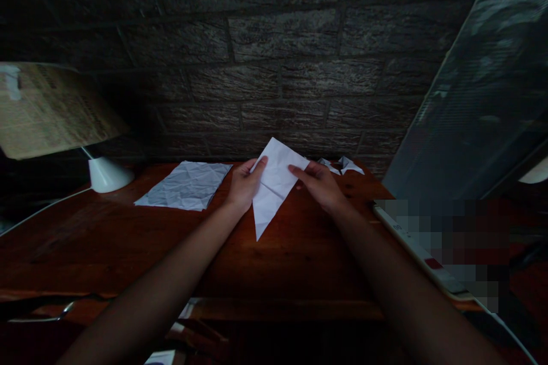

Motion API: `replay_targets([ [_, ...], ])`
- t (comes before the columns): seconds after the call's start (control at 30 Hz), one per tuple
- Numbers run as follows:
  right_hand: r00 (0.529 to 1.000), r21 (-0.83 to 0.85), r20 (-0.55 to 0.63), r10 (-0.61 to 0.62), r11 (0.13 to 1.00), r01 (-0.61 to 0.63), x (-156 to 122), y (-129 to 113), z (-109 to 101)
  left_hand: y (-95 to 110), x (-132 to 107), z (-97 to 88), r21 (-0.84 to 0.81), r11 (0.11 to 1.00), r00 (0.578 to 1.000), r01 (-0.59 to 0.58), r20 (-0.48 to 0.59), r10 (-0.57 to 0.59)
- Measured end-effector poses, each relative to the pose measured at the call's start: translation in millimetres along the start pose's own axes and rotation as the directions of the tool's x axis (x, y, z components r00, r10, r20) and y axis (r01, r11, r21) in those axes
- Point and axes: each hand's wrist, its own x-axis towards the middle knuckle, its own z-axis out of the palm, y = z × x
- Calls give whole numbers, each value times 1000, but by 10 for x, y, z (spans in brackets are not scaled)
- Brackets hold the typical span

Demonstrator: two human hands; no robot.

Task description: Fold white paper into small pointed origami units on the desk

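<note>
Above the wooden desk (282, 268) I hold a folded sheet of white paper (276, 177), kite-shaped, its long point hanging down toward me. My left hand (246, 185) grips its left edge, thumb on the front face and the other fingers behind. At the right corner my right hand (319, 182) pinches the paper the same way, the thumb lying on top. Creases run across the paper's face. Folded paper shapes (351, 165) lie behind my right hand, partly covered by it. To the left rests a stack of creased paper sheets (186, 185).
A lamp with a white base (107, 174) and a paper-covered shade (55, 108) stands at the left, its cord trailing off the desk. A dark brick wall (282, 68) rises behind. On the right are a leaning translucent panel (466, 80) and a pale-edged flat object (415, 251).
</note>
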Motion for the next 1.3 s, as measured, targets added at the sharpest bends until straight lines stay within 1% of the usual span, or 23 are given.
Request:
replay_targets([
  [0.07,1000,-1,9,7,1000,-7,-11,-9,6,22,-27,20,11,1000,1000,1,7,-1],
  [0.17,1000,19,2,5,1000,-5,-16,3,12,46,-62,42,1,999,997,55,62,-55],
  [0.23,999,47,-33,7,999,-5,-4,24,8,49,-69,44,-22,996,991,89,102,-86],
  [0.33,996,97,-94,6,995,3,28,50,-10,44,-61,33,-52,993,985,103,143,-95],
  [0.43,988,143,-154,-12,989,35,51,52,-31,55,-57,25,-59,992,982,111,162,-101],
  [0.53,978,170,-206,-19,984,55,58,37,-43,93,-78,30,-55,988,976,146,173,-134],
  [0.6,972,190,-233,-16,980,62,62,29,-49,125,-103,39,-51,984,966,170,203,-157],
  [0.7,962,222,-272,-22,971,85,77,28,-65,151,-134,52,-47,977,940,208,287,-186],
  [0.77,958,213,-285,-44,971,108,90,34,-79,142,-136,56,-39,974,931,221,308,-199],
  [0.8,957,199,-285,-55,973,116,95,37,-85,130,-130,53,-38,975,936,217,291,-197],
  [0.87,962,167,-266,-60,980,107,100,44,-96,94,-103,40,-53,981,961,185,217,-170],
  [0.93,971,144,-234,-44,986,79,93,47,-101,53,-65,16,-76,988,982,134,142,-122],
  [1.0,978,142,-205,-36,988,66,81,41,-104,19,-28,-11,-77,994,993,75,101,-67],
  [1.07,978,171,-205,-31,983,67,74,27,-110,-1,-5,-34,-62,998,996,29,84,-23],
  [1.2,968,269,-248,31,962,38,97,-18,-139,7,-7,-42,-18,1000,996,-3,87,5],
  [1.3,969,292,-235,70,957,1,110,-47,-154,37,-25,-32,61,995,996,-81,51,78],
])
